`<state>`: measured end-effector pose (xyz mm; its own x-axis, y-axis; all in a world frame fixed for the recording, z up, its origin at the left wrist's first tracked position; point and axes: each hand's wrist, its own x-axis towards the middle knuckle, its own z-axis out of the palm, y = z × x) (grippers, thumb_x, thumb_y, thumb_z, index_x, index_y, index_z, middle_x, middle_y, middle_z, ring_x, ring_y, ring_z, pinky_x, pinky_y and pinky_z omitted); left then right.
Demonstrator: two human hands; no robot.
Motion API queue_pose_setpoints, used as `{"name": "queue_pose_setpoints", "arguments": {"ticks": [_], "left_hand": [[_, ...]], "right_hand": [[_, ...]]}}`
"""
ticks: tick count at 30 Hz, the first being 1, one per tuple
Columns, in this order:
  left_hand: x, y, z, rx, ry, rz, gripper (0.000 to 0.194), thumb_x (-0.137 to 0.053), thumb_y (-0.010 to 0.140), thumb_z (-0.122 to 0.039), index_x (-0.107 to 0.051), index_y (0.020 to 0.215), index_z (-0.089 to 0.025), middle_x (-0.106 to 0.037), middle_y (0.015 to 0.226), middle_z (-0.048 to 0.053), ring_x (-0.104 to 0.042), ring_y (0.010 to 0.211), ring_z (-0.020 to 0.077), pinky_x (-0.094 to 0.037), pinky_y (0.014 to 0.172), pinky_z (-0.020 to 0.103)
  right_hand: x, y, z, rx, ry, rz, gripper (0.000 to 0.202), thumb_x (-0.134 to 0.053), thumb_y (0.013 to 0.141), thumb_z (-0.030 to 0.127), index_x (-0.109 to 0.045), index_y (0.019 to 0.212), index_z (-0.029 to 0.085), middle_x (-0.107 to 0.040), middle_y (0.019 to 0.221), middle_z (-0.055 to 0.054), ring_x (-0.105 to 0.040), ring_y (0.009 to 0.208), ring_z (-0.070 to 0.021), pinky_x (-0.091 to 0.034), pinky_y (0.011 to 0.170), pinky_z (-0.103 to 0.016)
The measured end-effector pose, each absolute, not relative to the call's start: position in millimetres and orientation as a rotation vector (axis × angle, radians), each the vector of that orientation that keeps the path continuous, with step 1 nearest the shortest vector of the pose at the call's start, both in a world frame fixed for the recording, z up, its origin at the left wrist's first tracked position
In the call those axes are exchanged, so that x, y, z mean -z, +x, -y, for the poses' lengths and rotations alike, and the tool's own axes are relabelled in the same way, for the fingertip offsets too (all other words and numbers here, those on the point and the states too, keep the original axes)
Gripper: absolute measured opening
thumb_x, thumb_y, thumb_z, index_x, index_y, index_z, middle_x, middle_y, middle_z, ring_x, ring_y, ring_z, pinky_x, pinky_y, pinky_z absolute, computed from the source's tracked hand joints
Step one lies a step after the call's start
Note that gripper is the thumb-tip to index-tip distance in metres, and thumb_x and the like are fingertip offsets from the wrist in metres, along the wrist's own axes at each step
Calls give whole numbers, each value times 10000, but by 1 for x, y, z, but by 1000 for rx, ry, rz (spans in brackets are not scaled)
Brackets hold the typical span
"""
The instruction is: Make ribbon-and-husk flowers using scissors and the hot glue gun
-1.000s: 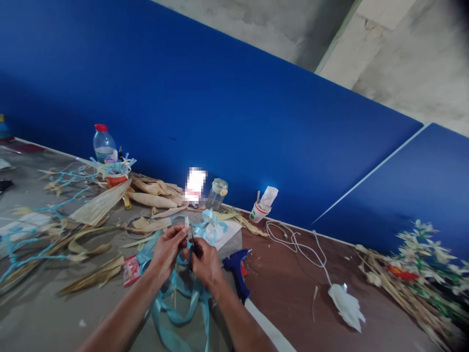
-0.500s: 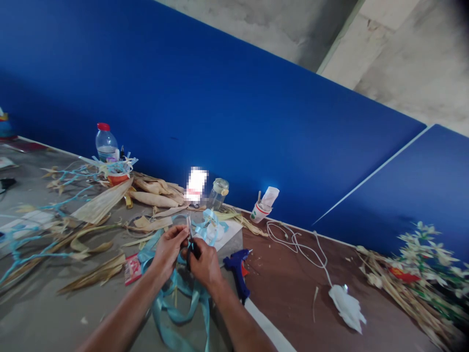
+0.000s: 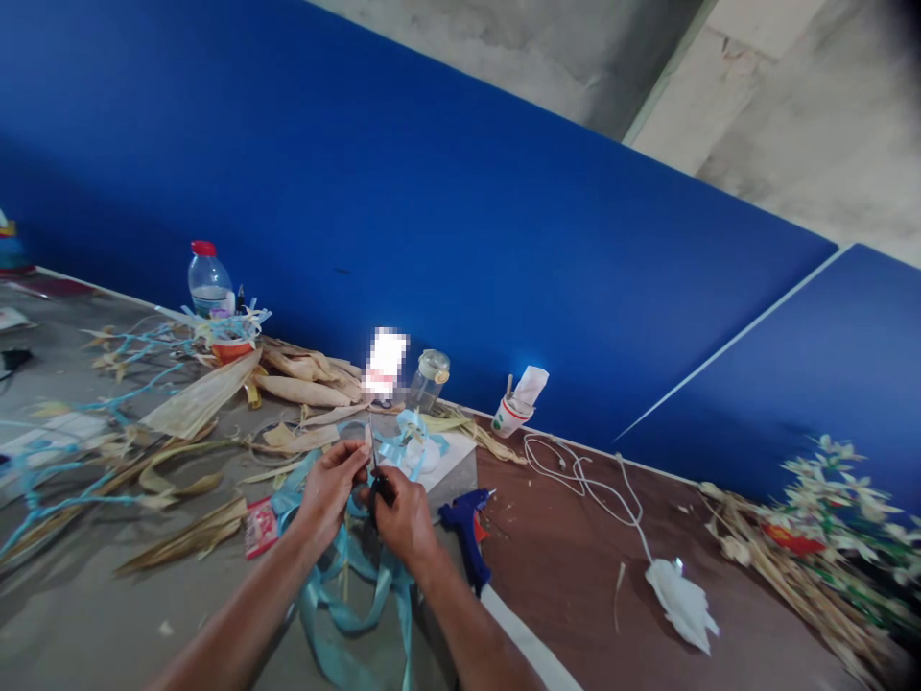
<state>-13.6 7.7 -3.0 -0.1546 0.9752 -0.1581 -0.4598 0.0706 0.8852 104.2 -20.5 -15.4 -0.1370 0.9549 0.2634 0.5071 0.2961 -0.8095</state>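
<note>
My right hand (image 3: 404, 513) is wrapped round the black handles of a pair of scissors (image 3: 381, 489), whose blades point up and away from me. Close beside it, my left hand (image 3: 335, 485) pinches a small pale strip (image 3: 368, 440) at the blades. The two hands nearly touch. Light blue ribbon (image 3: 349, 614) lies in loops beneath and in front of them, and more of it is behind them on a white box (image 3: 457, 461). A blue glue gun (image 3: 469, 537) rests just right of my right hand.
Dried corn husks (image 3: 201, 398) and blue-wrapped stems (image 3: 86, 497) cover the left side. Along the blue partition stand a red-capped bottle (image 3: 208, 278), a glass jar (image 3: 430, 376) and a paper cup (image 3: 510, 415). A white cable (image 3: 597, 485) and white flowers (image 3: 841, 489) are on the right.
Both hands stay in almost the same place. The scissors have shifted slightly at the pale strip.
</note>
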Motion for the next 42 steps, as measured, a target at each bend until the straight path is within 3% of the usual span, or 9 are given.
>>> {"name": "queue_pose_setpoints", "arguments": {"ticks": [8, 14, 29, 42], "left_hand": [[1, -15, -6, -1435, 690, -1031, 310, -781, 526, -366, -634, 687, -146, -501, 485, -57, -433, 439, 72, -331, 394, 171], [4, -16, -8, -1467, 727, -1034, 287, -786, 534, -353, -643, 664, -141, -519, 508, -53, -444, 458, 65, -352, 449, 178], [2, -12, -5, -1437, 733, -1048, 311, -788, 518, -377, -632, 652, -144, -505, 497, -49, -422, 443, 66, -318, 413, 171], [2, -15, -7, -1414, 725, -1031, 300, -778, 530, -364, -630, 676, -147, -491, 496, -55, -420, 445, 75, -330, 402, 178]], "right_hand": [[12, 104, 20, -749, -1301, 1743, 188, -547, 763, 203, -654, 918, 193, -650, 699, 3, -581, 606, -137, -432, 575, -219], [8, 105, 21, -935, -1288, 1540, 256, -601, 727, 297, -626, 942, 159, -618, 660, 7, -533, 560, -123, -423, 520, -213], [11, 105, 22, -703, -1350, 1768, 237, -569, 740, 237, -652, 956, 187, -647, 686, 2, -544, 560, -128, -411, 516, -208], [10, 106, 22, -779, -1322, 1735, 182, -575, 765, 259, -652, 918, 197, -654, 703, 8, -564, 580, -128, -433, 565, -217]]}}
